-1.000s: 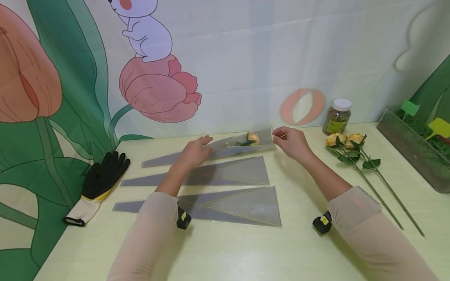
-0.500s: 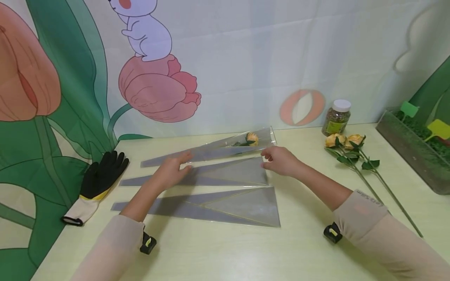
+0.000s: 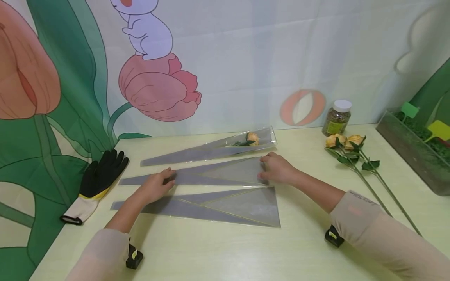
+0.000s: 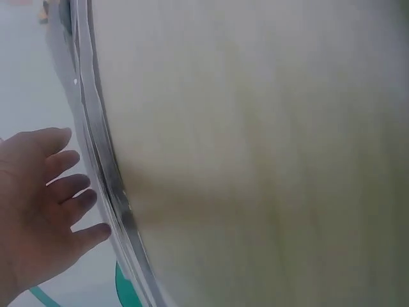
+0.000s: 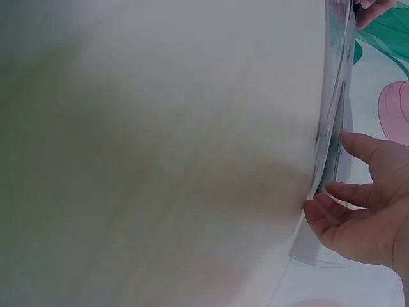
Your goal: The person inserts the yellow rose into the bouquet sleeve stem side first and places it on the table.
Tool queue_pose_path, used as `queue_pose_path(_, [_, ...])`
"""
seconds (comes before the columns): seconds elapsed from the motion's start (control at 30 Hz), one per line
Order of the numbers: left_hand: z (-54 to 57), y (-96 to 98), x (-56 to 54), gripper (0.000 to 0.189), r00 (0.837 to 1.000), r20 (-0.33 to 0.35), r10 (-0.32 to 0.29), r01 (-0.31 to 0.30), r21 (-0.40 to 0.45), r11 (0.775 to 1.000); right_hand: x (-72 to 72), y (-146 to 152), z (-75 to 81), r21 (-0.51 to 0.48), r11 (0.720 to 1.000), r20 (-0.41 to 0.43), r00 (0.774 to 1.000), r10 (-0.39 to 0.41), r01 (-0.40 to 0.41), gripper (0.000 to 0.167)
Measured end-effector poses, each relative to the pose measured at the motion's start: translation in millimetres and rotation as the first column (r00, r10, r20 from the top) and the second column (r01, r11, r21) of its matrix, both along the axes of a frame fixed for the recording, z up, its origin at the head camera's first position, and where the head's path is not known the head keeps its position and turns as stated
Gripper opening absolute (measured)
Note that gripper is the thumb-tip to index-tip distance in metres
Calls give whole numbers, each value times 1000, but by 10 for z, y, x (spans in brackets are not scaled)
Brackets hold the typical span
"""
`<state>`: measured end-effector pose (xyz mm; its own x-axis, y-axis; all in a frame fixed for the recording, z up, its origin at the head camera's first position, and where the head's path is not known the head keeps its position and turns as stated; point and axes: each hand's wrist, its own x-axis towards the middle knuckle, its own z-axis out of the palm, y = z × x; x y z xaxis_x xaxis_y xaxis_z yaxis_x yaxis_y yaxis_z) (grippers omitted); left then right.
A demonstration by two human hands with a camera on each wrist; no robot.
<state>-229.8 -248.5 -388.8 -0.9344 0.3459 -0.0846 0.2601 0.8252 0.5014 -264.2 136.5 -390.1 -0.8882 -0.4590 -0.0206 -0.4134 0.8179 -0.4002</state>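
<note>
Three tapered clear flower sleeves lie across the table in the head view. The back sleeve [image 3: 183,155] has a peach rose [image 3: 252,138] inside. My right hand [image 3: 279,170] is at the wide end of the middle sleeve [image 3: 218,174], fingertips right at its edge. Thumb and fingers stand apart there in the right wrist view. Over that sleeve's narrow part is my left hand [image 3: 154,187], fingers loosely bent and holding nothing. Its thumb and fingers are spread in the left wrist view. Nearest me lies the flat front sleeve [image 3: 242,207].
Two peach roses [image 3: 346,141] with long stems lie on the right. Behind them stands a white-lidded jar [image 3: 336,117]. A clear planter box [image 3: 411,156] lines the right edge. A black-and-white work glove [image 3: 102,179] lies at the left, and a printed cloth hangs behind.
Both hands have left the back sleeve, which now lies with the rose in it. The left hand moved left and nearer; the right hand came down to the middle sleeve's wide end.
</note>
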Motion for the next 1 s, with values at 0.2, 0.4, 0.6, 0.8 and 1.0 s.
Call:
queue_pose_path(0.2, [-27, -159, 25, 49, 999, 10, 46, -46, -17, 999, -15, -43, -63, 44, 999, -22, 1000, -21, 22, 57])
queue_pose_path(0.4, [-15, -239, 60, 47, 998, 8, 54, -54, -53, 997, 23, -76, -52, 60, 997, -9, 999, -47, 48, 57])
queue_pose_path(0.6, [-30, -225, 57, 47, 999, 28, 41, -38, -88, 995, 29, -57, -44, 86, 991, -8, 995, -103, 104, 54])
queue_pose_path(0.8, [-17, -205, 67, 49, 996, 82, 46, -39, -86, 996, 14, -30, -35, 105, 987, -5, 993, -119, 119, 53])
queue_pose_path(1.0, [-5, -203, 82, 49, 995, 91, 39, -31, -95, 995, 1, -63, -30, 107, 991, -6, 996, -85, 85, 58])
